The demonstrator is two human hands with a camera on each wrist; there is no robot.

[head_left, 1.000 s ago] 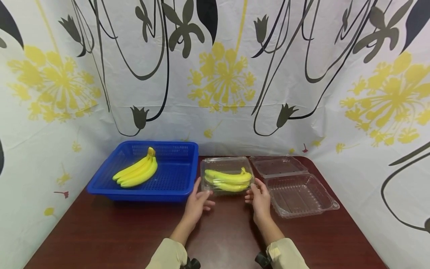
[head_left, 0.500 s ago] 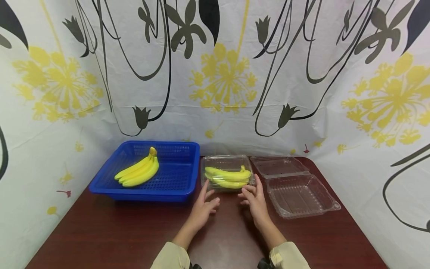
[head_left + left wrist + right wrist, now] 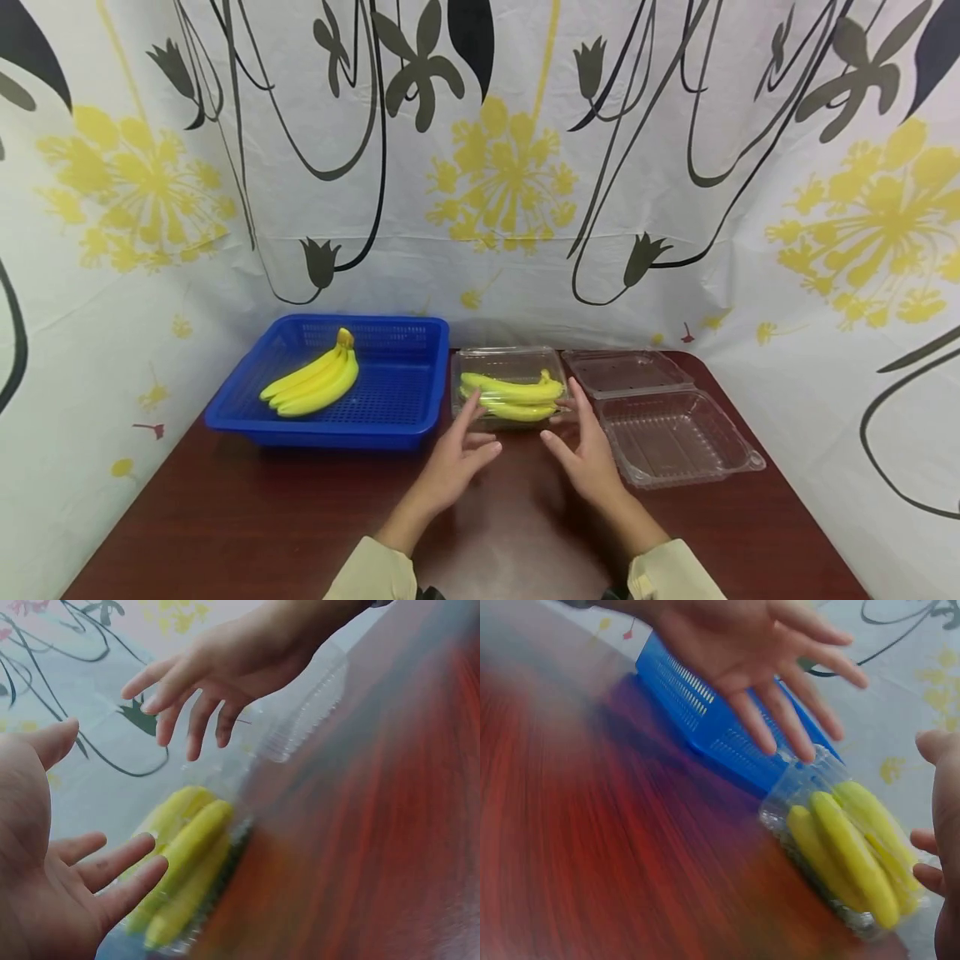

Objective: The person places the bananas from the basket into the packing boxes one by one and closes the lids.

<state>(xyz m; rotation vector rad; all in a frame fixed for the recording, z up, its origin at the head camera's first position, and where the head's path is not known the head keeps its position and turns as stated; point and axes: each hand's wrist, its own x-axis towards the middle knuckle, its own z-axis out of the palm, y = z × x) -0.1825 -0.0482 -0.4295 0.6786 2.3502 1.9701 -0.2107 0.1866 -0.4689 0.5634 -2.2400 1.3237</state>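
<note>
A clear plastic clamshell box stands at the back middle of the table, its lid apparently down over a bunch of bananas. My left hand hovers in front of the box's left side, fingers spread and nothing in them. Opposite it, my right hand is raised by the box's right front corner, likewise spread and holding nothing. In the left wrist view a gap shows between the right hand and the bananas. Fingers hide part of the box's front edge in the head view.
To the left, a blue plastic basket holds another bunch of bananas. Right of the box lies an unfolded clear clamshell, with no fruit in it. A patterned sheet hangs behind and beside the dark red table.
Both hands have let go of the banana box's sides and drawn back toward me, fingers spreading. The box and basket hold their places, while the view has shifted slightly.
</note>
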